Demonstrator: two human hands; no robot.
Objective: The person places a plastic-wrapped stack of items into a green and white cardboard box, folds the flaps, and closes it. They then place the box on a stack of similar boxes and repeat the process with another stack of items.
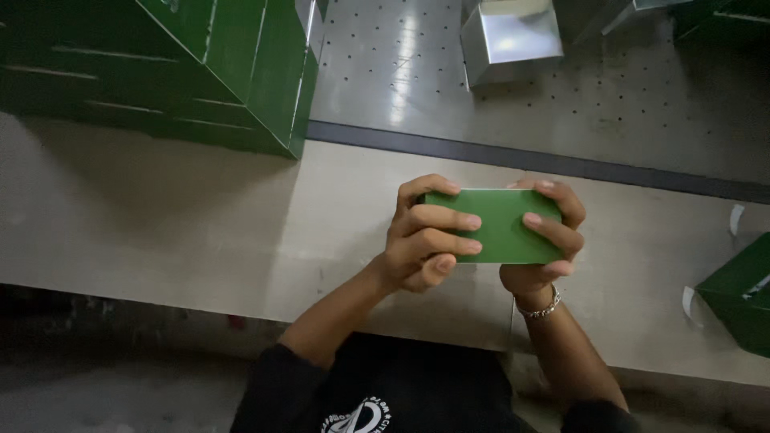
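A small flat green box (501,224) is held in both hands above the front part of a pale workbench (160,224). My left hand (421,236) wraps its left end, with fingers curled over the top face. My right hand (549,240) grips the right end, and a metal bracelet (539,308) sits on that wrist. The box lies roughly level, its long side across my view.
A large green carton (184,72) stands at the back left. Another green box (742,297) sits at the right edge, with white tape scraps (690,303) near it. Behind the bench lies a perforated metal surface (609,104) carrying a shiny silver box (509,36).
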